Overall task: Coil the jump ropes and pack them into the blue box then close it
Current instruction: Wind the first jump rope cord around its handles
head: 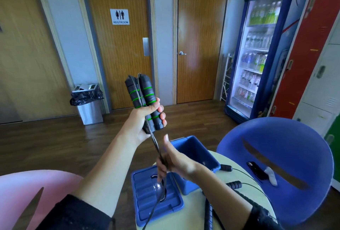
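Note:
My left hand (pixel 145 121) grips two black foam jump-rope handles with green rings (pixel 142 99), held together and upright above the table. Their thin dark rope (pixel 156 146) runs down from the handles into my right hand (pixel 174 161), which pinches it with the thumb raised; the rope hangs on below over the lid. The blue box (pixel 197 158) stands open on the round table, its inside showing nothing that I can make out. Its blue lid (pixel 156 196) lies flat in front of it. Other black handles (pixel 234 184) with rope lie to the right of the box.
A blue chair (pixel 287 156) stands at the right with a black phone (pixel 256 170) and a white item on its seat. A pink chair (pixel 27 193) is at the lower left. Beyond are wooden doors, a steel bin (pixel 88 100) and a drinks fridge (pixel 257 45).

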